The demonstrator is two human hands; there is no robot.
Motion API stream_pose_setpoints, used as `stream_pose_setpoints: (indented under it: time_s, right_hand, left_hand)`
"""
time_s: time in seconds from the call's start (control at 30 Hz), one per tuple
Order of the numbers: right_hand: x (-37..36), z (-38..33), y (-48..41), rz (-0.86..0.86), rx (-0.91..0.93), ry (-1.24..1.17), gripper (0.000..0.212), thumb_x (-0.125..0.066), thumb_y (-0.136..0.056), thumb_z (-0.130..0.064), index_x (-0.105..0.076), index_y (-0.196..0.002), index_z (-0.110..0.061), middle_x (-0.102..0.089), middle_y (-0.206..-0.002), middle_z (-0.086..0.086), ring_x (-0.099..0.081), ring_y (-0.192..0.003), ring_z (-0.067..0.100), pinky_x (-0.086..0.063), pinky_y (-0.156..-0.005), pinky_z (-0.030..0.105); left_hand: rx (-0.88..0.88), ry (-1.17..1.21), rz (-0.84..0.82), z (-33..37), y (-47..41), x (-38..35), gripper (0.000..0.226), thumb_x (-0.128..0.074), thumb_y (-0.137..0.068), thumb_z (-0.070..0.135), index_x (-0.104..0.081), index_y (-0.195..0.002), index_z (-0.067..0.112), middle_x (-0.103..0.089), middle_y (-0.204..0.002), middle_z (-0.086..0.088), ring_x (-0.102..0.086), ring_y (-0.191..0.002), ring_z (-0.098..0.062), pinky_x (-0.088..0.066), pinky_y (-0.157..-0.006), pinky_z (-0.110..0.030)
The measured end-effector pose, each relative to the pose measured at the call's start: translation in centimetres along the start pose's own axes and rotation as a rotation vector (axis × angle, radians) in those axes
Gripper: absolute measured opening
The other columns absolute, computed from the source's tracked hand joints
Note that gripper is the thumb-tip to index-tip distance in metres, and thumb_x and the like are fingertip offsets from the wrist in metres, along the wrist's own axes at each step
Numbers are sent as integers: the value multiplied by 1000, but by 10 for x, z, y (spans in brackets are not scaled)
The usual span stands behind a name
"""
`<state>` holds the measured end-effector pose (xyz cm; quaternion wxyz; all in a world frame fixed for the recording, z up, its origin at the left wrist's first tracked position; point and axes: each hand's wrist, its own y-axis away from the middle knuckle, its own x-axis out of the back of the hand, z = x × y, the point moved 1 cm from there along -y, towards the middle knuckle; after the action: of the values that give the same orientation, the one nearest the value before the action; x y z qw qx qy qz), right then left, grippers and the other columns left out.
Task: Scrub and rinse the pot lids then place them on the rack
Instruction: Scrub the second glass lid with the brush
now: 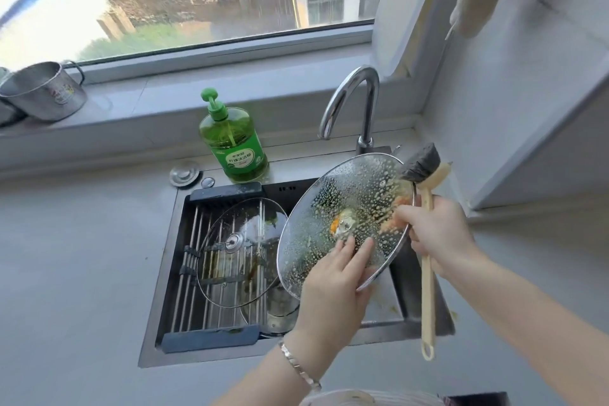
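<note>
A glass pot lid (333,204) with a steel rim is tilted over the sink, its underside covered in foam and orange food bits. My left hand (333,277) grips its lower edge, fingers spread on the glass. My right hand (438,234) grips the wooden handle of a long dish brush (427,260), whose dark bristle head sits at the lid's upper right rim. A second glass lid (237,257) with a metal knob lies on the roll-up rack (188,273) across the sink's left half.
A green dish soap bottle (232,142) stands behind the sink, beside the chrome faucet (354,102). A steel pot (278,310) sits in the basin under the rack. A metal mug (43,92) rests on the windowsill at left. Grey counter surrounds the sink.
</note>
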<state>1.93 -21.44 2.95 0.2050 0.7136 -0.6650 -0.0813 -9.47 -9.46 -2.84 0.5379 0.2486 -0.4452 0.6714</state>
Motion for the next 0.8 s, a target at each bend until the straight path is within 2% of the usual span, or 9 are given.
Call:
stream_pose_setpoints:
  time_s: [0.07,0.2,0.27,0.37,0.43,0.53,0.63,0.7,0.8]
  right_hand:
    - [-1,-7,2,19,83,57,15,-57,-71,4,-56,-62,-8,-35,-32,-9,-27,-30,4,-24,-41,20]
    - [-11,-28,8,22,232,126,15,-64,-77,-14,-57,-63,-13,-53,-44,-9,-42,-34,3,-32,-47,23]
    - [-20,-38,14,-48,289,120,14,-65,-82,-27,-63,-74,-16,-68,-63,0,-57,-47,3,-42,-52,26]
    - [-34,-41,20,-180,350,132,15,-60,-87,-41,-62,-86,-26,-70,-81,2,-66,-79,11,-50,-77,31]
    - [-38,-35,19,-202,370,282,26,-52,-88,-50,-59,-107,-33,-65,-89,-12,-60,-89,10,-44,-76,28]
    - [-31,-13,10,-121,375,708,54,-34,-92,-59,-35,-140,-34,-59,-104,-9,-55,-96,16,-35,-69,27]
    - [-23,6,0,-13,404,876,49,-30,-93,-58,-29,-141,-47,-54,-88,-7,-55,-80,18,-34,-60,27]
    - [-31,14,6,7,641,871,39,-43,-96,-44,-41,-135,-45,-40,-69,-8,-46,-58,15,-31,-47,24]
    - [-43,20,31,-164,999,823,41,-49,-87,-28,-56,-126,-35,-33,-63,-11,-31,-41,9,-24,-35,15]
  left_hand:
    - [-65,-9,127,-4,-8,4,35,-48,-91,25,-67,-116,10,-70,-111,-10,-68,-101,-21,-56,-81,-30]
    - [-41,131,127,-9,-25,26,48,-37,-98,42,-68,-113,8,-74,-98,-6,-70,-84,-10,-51,-76,-13]
    - [152,299,112,-7,-34,42,50,-36,-93,52,-67,-114,19,-74,-81,-1,-65,-71,-9,-46,-62,-6]
    - [619,756,111,-11,-43,54,37,-43,-86,49,-67,-101,25,-74,-77,8,-69,-73,-9,-56,-68,-20]
    - [876,1010,122,-18,-43,55,34,-43,-92,39,-65,-100,14,-75,-84,-6,-72,-80,-21,-59,-69,-28]
    - [1007,1118,117,-22,-38,62,38,-36,-97,36,-63,-101,9,-74,-88,-16,-72,-83,-28,-59,-72,-34]
    - [992,1131,122,-21,-35,66,37,-37,-96,36,-63,-99,9,-73,-87,-17,-72,-81,-29,-59,-74,-36]
    - [951,1088,118,-19,-38,69,36,-40,-94,36,-64,-98,9,-74,-86,-16,-72,-80,-27,-60,-71,-34]
    - [905,1043,106,-19,-40,75,37,-43,-92,36,-67,-96,8,-74,-85,-14,-72,-78,-25,-60,-67,-32]
